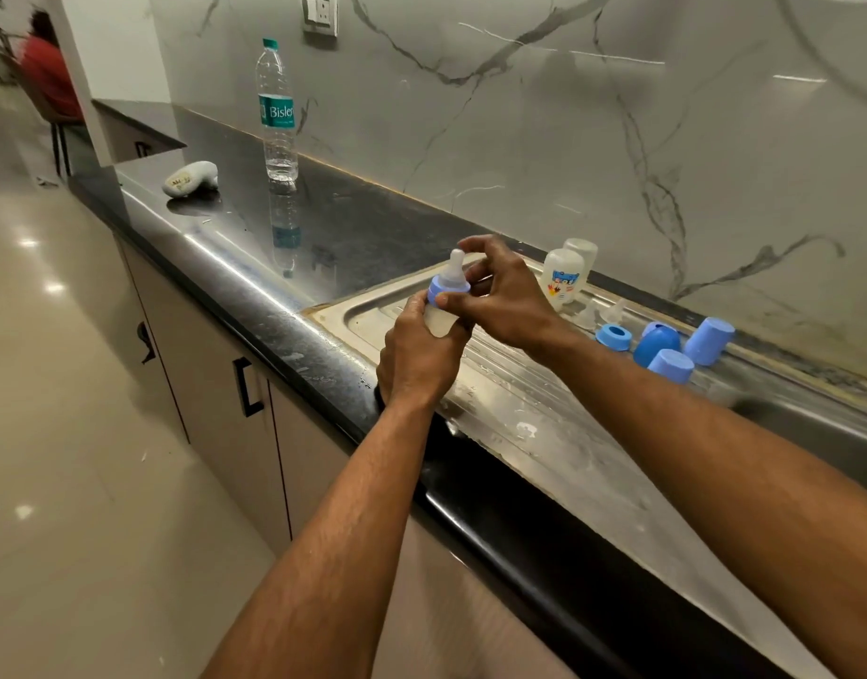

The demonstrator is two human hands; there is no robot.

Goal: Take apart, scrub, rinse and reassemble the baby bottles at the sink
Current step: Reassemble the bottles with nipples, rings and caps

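Observation:
My left hand grips the clear body of a baby bottle held above the steel drainboard. My right hand pinches the bottle's blue collar, thumb in front and fingers behind. A clear teat stands up from the collar. Two more bottle bodies stand upside down at the back of the drainboard. Clear teats lie beside them. To the right are a blue collar ring and three blue caps.
A plastic water bottle stands on the black counter at the back left, with a white pebble-like object farther left. The sink basin lies to the right. A person in red sits far left.

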